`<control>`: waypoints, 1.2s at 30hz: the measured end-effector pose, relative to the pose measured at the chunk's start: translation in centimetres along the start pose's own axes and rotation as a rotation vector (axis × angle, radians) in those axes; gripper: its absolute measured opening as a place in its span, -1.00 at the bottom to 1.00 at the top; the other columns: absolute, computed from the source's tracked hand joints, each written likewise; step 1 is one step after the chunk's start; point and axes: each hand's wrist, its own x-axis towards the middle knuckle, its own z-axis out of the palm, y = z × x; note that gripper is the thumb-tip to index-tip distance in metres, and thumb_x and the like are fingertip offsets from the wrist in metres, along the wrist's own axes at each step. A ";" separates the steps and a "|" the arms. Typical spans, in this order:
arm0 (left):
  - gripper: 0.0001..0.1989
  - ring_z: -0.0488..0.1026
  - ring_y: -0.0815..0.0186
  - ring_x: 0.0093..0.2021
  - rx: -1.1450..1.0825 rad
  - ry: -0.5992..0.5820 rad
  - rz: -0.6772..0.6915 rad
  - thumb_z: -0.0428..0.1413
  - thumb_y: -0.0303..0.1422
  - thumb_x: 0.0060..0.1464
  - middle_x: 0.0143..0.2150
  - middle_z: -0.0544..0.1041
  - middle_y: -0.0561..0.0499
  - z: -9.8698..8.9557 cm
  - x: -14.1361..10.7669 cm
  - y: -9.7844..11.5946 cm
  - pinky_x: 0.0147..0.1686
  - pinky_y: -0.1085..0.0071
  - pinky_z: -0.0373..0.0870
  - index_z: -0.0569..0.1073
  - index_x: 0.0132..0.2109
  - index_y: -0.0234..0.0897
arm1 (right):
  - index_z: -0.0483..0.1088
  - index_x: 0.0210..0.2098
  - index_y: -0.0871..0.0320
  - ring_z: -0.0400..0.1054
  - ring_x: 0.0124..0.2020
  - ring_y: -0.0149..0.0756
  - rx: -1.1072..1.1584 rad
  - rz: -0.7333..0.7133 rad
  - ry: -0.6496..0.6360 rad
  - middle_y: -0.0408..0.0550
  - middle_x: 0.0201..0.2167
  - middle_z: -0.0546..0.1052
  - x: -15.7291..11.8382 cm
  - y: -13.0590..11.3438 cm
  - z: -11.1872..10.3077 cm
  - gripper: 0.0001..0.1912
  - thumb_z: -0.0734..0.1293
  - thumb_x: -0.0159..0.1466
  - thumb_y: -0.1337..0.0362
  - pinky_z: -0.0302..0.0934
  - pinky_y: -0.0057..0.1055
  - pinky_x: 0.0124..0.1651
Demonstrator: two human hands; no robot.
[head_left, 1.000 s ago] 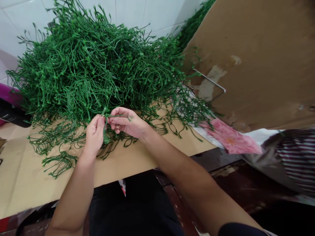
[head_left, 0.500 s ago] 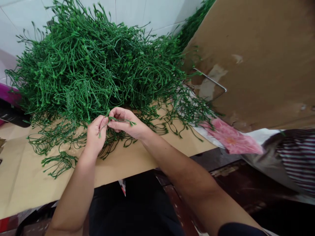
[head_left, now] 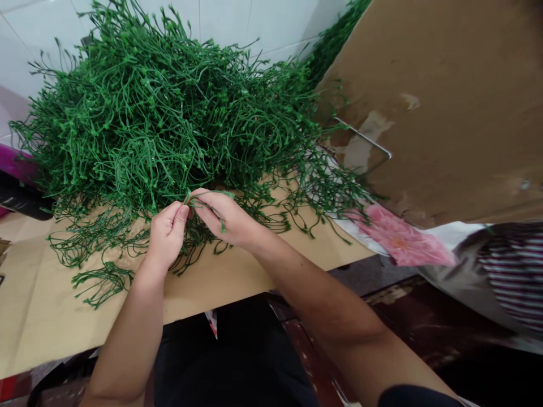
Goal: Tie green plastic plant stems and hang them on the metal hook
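Green sprig [head_left: 206,199], pile's front edge, both hands pinching

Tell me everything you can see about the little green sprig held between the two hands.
The green sprig is a thin, plastic-looking stem, same colour as the large pile of green stems behind it. The left hand and right hand pinch it together at their fingertips, just above the cardboard sheet. One short end hangs down over the right hand's fingers. Its full length is hidden.
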 end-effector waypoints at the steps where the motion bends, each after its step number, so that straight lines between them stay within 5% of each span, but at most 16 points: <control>1: -0.61 0.12 0.44 -0.55 -0.004 -0.011 -0.002 -0.12 -0.13 0.18 -0.61 0.15 0.13 0.0 0.0 0.1 -0.50 0.46 0.08 0.22 -0.52 -0.26 | 0.19 -0.46 0.16 0.15 -0.45 -0.45 -0.031 0.003 -0.008 -0.14 -0.48 0.28 0.0 -0.1 -0.2 -0.86 0.10 0.21 0.38 0.08 -0.46 -0.34; 8: -0.59 0.13 0.42 -0.56 0.013 -0.016 0.046 -0.12 -0.10 0.17 -0.64 0.14 0.13 -0.3 -0.1 0.7 -0.49 0.45 0.10 0.26 -0.52 -0.26 | 0.07 -0.59 0.15 -0.04 -0.56 -0.50 -0.203 0.068 0.073 -0.24 -0.63 0.09 0.6 -0.8 -0.4 -0.82 0.11 0.13 0.42 -0.07 -0.48 -0.43; 16: -0.60 0.14 0.42 -0.57 0.071 0.051 0.129 -0.12 -0.16 0.19 -0.62 0.20 0.10 -1.0 -0.2 0.7 -0.48 0.44 0.11 0.26 -0.54 -0.25 | 0.23 -0.57 0.17 0.15 -0.51 -0.44 -0.371 0.126 0.144 -0.13 -0.55 0.34 2.8 0.0 0.4 -0.85 0.17 0.12 0.43 0.05 -0.48 -0.36; 20: -0.57 0.21 0.40 -0.53 0.020 -0.011 0.213 -0.14 -0.15 0.19 -0.59 0.25 0.06 -0.9 -1.0 1.5 -0.48 0.42 0.12 0.26 -0.56 -0.26 | 0.16 -0.65 0.15 0.04 -0.60 -0.44 -0.620 0.303 0.428 -0.18 -0.68 0.20 2.8 1.9 -3.3 -0.76 0.18 0.12 0.45 -0.03 -0.44 -0.44; 23: -0.58 0.16 0.43 -0.57 -0.119 -0.012 0.090 -0.12 -0.12 0.18 -0.60 0.23 0.08 -0.7 -0.9 1.5 -0.52 0.44 0.09 0.29 -0.54 -0.26 | 0.23 -0.61 0.15 0.15 -0.55 -0.41 -0.672 0.198 0.631 -0.14 -0.63 0.29 1.6 2.1 -6.7 -0.77 0.14 0.17 0.43 0.03 -0.42 -0.41; 26: -0.58 0.08 0.45 -0.60 -0.297 0.046 -0.067 -0.08 -0.05 0.14 -0.62 0.17 0.11 -0.5 -0.4 1.0 -0.58 0.45 0.04 0.32 -0.51 -0.26 | 0.31 -0.55 0.16 0.22 -0.51 -0.38 -0.684 0.166 0.687 -0.09 -0.57 0.37 0.1 1.6 -9.2 -0.78 0.14 0.19 0.38 0.07 -0.41 -0.40; 32: -0.68 0.16 0.46 -0.54 -0.454 0.056 -0.139 0.02 -0.10 0.09 -0.49 0.35 0.07 -0.3 -0.4 0.5 -0.52 0.49 0.16 0.40 -0.41 -0.27 | 0.31 -0.59 0.12 0.14 -0.53 -0.31 -0.915 0.393 0.814 -0.08 -0.66 0.25 -3.8 4.3 -15.0 -0.81 0.21 0.13 0.27 -0.02 -0.30 -0.42; 36: -0.74 0.21 0.46 -0.49 -0.487 0.050 -0.132 0.03 -0.15 0.10 -0.41 0.42 0.06 0.1 -0.3 0.4 -0.44 0.50 0.22 0.41 -0.35 -0.26 | 0.40 -0.44 0.13 0.20 -0.25 -0.07 -1.064 0.460 0.969 0.07 -0.45 0.34 -6.0 5.0 -16.4 -0.86 0.32 0.06 0.19 0.06 -0.12 -0.25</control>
